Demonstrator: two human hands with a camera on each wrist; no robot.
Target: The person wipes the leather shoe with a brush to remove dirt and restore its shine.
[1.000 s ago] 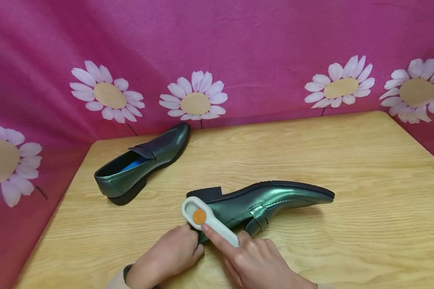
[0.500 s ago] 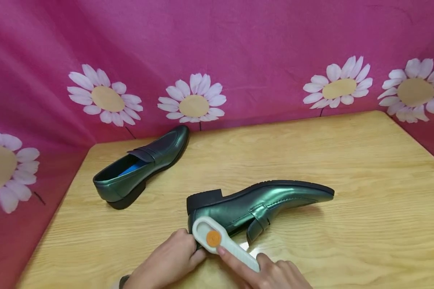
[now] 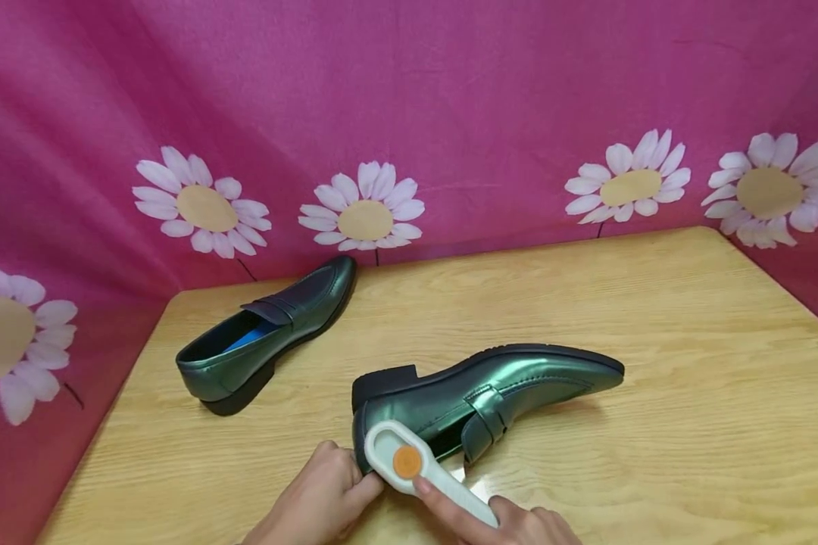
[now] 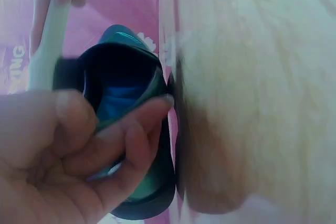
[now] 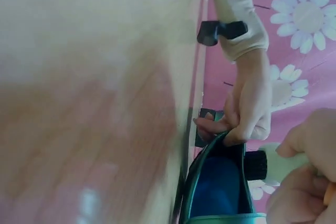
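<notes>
A dark green loafer point(image 3: 532, 375) lies on its side on the wooden table, sole facing away and toe to the right. My left hand point(image 3: 316, 492) pinches the rim of its heel end. In my right hand point(image 3: 521, 526) is a white-handled shoe brush point(image 3: 460, 496), the index finger resting by its orange button point(image 3: 407, 462). The brush head lies over the side of the heel. From the right wrist, black bristles point(image 5: 256, 165) show against the shoe's outer side, and a blue insole point(image 5: 215, 187) inside. The head view hides the bristles behind the brush head.
A matching loafer point(image 3: 266, 333) stands upright on its sole at the table's back left. Pink cloth point(image 3: 491, 91) printed with white daisies hangs behind and beside the wooden table point(image 3: 688, 318).
The brush has moved from just below the heel block down and right along the shoe's side, my right hand with it. My left hand keeps its hold; the view has tilted up slightly.
</notes>
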